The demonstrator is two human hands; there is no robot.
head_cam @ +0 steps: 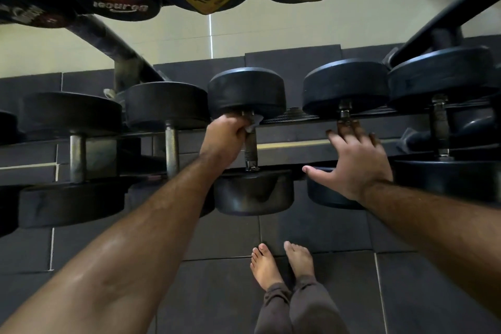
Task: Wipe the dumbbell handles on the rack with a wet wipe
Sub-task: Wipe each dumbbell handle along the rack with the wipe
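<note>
Left hand (226, 134) curled around crumpled white wet wipe (253, 123) at far end of knurled steel dumbbell handle (250, 148) on black steel rack (298, 120); right hand (352, 161), fingers spread, over neighbouring black rubber dumbbell (345, 87)

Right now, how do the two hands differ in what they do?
The left hand is curled round a dumbbell handle with a white wipe in its grip; the right hand holds nothing. The left hand's fingers are closed; the right hand's fingers are spread, over the next dumbbell. Both reach to the lower rack.
</note>
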